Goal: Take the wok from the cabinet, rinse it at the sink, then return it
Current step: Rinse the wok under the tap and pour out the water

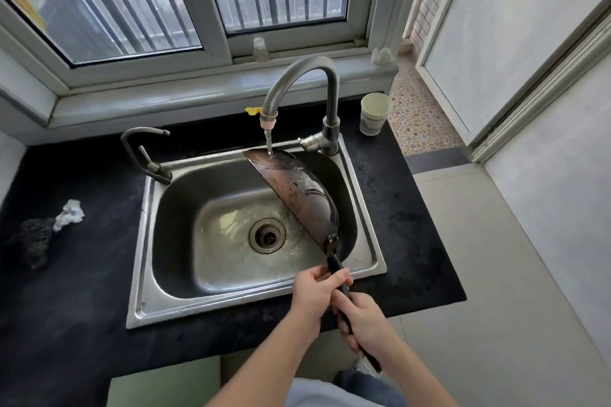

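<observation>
With the left hand (315,291) and right hand (363,324) both curled around its handle, the wok (297,195) stands tilted on edge in the sink (142,274) under the faucet's (297,82) stream, so rinsing looks underway and returning it remains.

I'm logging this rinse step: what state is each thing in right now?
Tap: running.
Sink: wet, not filled.
Wok: tipped on edge in sink, under the stream.
Paper cup: upright on counter.
Left hand: grips wok handle.
Right hand: grips handle farther back.
</observation>
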